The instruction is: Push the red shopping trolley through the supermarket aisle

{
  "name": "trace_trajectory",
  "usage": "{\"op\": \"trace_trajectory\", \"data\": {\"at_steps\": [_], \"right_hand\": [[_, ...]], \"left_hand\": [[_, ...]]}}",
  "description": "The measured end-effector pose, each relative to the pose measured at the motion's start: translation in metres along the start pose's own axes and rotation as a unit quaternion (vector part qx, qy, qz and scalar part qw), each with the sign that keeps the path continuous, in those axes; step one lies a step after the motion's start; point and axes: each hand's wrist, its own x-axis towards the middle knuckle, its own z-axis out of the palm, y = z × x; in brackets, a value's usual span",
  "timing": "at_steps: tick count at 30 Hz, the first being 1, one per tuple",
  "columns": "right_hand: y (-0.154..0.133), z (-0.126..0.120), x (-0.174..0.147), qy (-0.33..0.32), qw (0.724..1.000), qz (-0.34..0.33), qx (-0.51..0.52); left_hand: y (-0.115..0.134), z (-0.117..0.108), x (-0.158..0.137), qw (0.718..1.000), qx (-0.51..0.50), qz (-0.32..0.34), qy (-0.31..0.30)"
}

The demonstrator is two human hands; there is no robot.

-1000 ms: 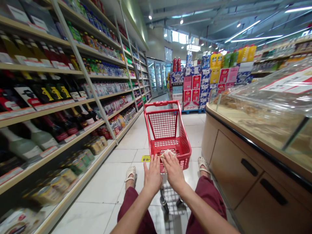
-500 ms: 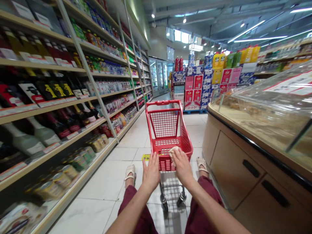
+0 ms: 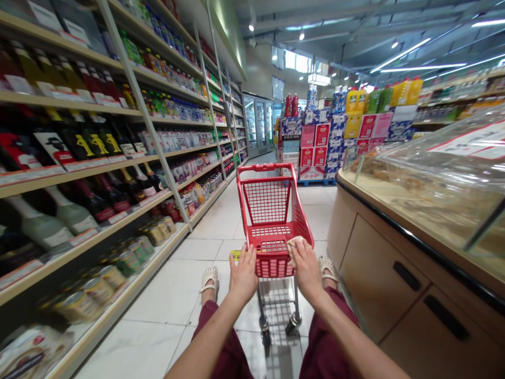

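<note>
Left side: long shelving [image 3: 130, 113] runs down the aisle. Dark wine bottles [image 3: 90, 145] lie on the middle shelves; cans [image 3: 130, 258] sit on the bottom shelf. Floor [image 3: 197, 247] is pale tile. Right side: wooden counter [image 3: 379, 273] with dark drawer handles, topped by a clear display cover [image 3: 442, 173]. Far end: glass-door fridges [image 3: 258, 123] and a stack of red, blue and white cartons [image 3: 315, 145], with yellow and green jugs [image 3: 379, 97] on top.
</note>
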Motion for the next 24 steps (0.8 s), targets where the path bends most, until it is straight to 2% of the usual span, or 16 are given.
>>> {"op": "trace_trajectory", "data": {"at_steps": [1,4,6,10,13,17,21,24], "right_hand": [[-0.006,0.003,0.0,-0.002,1.0,-0.004,0.004],[-0.034,0.013,0.001,-0.027,0.996,-0.075,0.04],[-0.042,0.016,-0.001,-0.027,0.993,-0.102,0.051],[-0.007,0.009,-0.013,0.012,0.994,-0.092,0.049],[0.022,0.008,-0.019,0.034,0.991,-0.104,0.071],[0.034,0.013,-0.02,0.04,0.986,-0.123,0.106],[0.055,0.011,-0.014,0.033,0.982,-0.125,0.141],[0.083,0.004,-0.009,0.006,0.985,-0.092,0.143]], "left_hand": [[0.001,0.001,0.0,1.0,0.004,-0.002,-0.001],[0.001,0.002,-0.001,1.0,0.019,0.0,-0.005],[0.0,-0.001,-0.002,1.0,0.023,0.008,-0.003],[-0.002,-0.014,0.0,1.0,0.0,0.016,0.014],[-0.002,-0.024,0.006,0.999,-0.033,0.034,0.002],[0.003,-0.032,0.014,0.998,-0.038,0.056,-0.016],[0.021,-0.034,0.012,0.997,-0.034,0.072,-0.013],[0.04,-0.032,0.007,0.995,-0.04,0.093,-0.009]]}}
